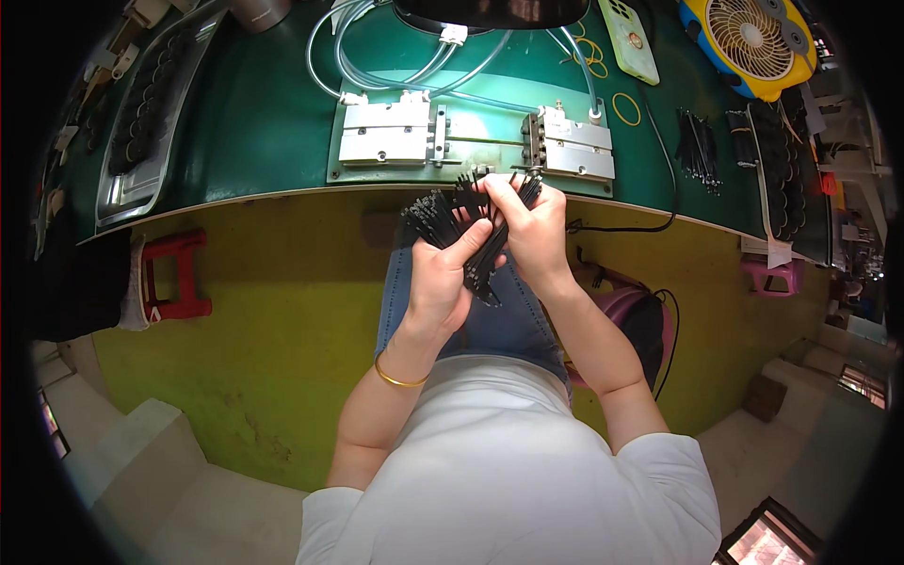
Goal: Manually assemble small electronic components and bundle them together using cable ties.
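A splayed bundle of thin black strands (482, 264) was clasped by the bare left hand (441, 278); its upper-right ends were pinched by the bare right hand (540, 234). It was held above blue denim trousers (399, 292), near the green tabletop (254, 122).

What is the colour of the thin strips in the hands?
The strips are black, best seen in the head view.

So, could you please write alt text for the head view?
A person's left hand and right hand hold many thin black strips before a green table with metal blocks, hoses and a phone.
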Motion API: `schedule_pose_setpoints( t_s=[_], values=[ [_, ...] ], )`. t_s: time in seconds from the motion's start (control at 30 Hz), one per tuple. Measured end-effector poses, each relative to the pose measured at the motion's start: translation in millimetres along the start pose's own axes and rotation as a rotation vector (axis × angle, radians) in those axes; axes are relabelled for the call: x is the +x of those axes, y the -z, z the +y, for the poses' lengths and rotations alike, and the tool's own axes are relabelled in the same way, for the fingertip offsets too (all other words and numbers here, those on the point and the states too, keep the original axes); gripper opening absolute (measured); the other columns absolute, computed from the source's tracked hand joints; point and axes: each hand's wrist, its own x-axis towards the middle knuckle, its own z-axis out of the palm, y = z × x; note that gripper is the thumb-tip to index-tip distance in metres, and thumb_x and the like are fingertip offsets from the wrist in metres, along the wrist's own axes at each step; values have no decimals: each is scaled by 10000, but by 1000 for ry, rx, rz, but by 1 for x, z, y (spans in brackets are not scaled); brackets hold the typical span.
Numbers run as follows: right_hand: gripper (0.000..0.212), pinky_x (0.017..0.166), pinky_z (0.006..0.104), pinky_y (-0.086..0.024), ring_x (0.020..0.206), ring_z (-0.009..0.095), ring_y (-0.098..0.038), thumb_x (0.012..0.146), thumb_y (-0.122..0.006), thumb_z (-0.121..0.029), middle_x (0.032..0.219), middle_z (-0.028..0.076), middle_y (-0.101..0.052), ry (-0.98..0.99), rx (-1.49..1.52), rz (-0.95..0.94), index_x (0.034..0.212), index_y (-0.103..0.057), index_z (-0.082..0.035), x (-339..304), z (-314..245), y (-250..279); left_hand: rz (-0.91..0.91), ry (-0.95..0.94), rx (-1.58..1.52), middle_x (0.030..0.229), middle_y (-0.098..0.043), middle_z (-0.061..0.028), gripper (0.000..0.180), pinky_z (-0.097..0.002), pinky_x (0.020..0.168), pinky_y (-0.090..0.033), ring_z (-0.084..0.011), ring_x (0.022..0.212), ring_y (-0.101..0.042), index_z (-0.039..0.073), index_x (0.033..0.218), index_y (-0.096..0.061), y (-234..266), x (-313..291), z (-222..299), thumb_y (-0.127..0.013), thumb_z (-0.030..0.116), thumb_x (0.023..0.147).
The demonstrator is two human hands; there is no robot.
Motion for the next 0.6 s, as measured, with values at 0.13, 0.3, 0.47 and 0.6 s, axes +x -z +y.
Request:
schedule_pose_setpoints(
  t_s=[0.13, 0.3, 0.47, 0.6],
  values=[
    [124, 408, 177, -350, 465, 29, -467, 797, -574, -90, 581, 7, -564, -39, 32, 5, 736, -626, 5, 1, 0, 0, -37, 0, 10, 868, -578, -58, 153, -261, 563, -494, -134, 697, -565, -1, 969, -539, 3, 1, -2, -540, 63, 830],
    [121, 417, 179, -369, 462, 35, -474, 797, -581, -98, 585, 13, -568, -83, -21, -26, 740, -624, 1, -4, -11, 0, -19, 17, -39, 854, -586, -65, 124, -271, 595, -505, -140, 715, -577, -4, 932, -565, 0, -3, 3, -552, 29, 814],
    [140, 398, 182, -373, 448, 41, -477, 809, -575, -116, 592, 16, -574, -15, -69, -40, 760, -623, 6, -6, -8, -3, -22, 26, -11, 844, -588, -63, 121, -279, 589, -506, -139, 707, -577, -3, 930, -565, 3, -4, 3, -551, 30, 814],
    [159, 399, 187, -388, 464, 52, -499, 821, -562, -128, 627, 29, -592, -44, -93, -50, 771, -623, 10, -6, -10, -1, 6, 21, 6, 830, -589, -62, 118, -279, 578, -504, -138, 695, -576, 0, 928, -566, 6, -3, 1, -551, 29, 814]
  ],
)
